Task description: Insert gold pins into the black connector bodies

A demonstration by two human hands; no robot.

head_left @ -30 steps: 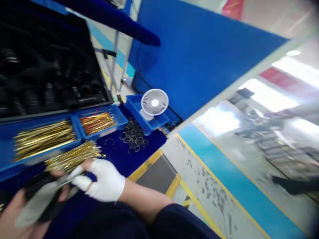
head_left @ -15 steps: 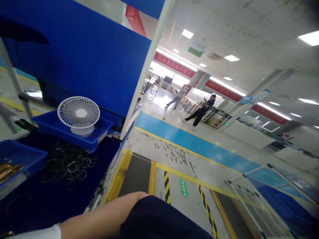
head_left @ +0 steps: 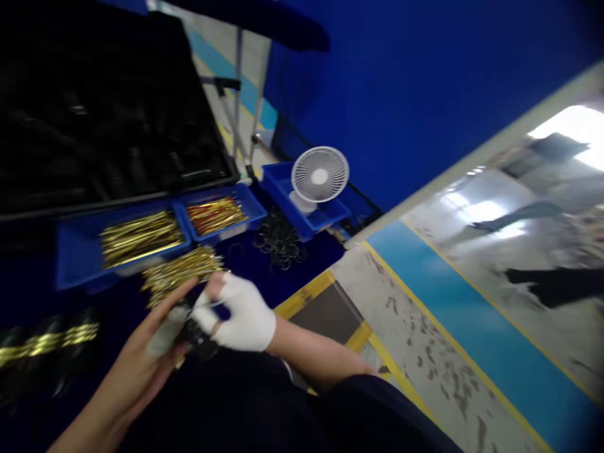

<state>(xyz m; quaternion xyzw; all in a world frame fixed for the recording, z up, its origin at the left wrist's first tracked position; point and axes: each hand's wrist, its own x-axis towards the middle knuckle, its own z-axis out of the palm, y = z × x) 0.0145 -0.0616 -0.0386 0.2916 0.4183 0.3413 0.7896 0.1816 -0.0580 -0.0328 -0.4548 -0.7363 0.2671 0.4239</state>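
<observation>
- Left hand (head_left: 155,352), a pale cover on its thumb: its grip is closed around a black item (head_left: 202,343), blurred and partly hidden.
- Right hand (head_left: 240,314), in a white glove with bare fingertips: curled against that item's right side; whether its grip pinches anything, I cannot tell.
- The black item sits between both hands, at the near edge of the bench (head_left: 323,248).
- Left of the hands, blurred dark pieces (head_left: 47,343) with gold bands.
- Just beyond the hands, a heap of gold strips (head_left: 177,274).
- Behind it, two blue bins (head_left: 78,255), one with gold strips, the other red and gold.
- To their right, black rings (head_left: 280,245).
- Farther, a white fan (head_left: 321,176) in a blue tray (head_left: 283,179).
</observation>
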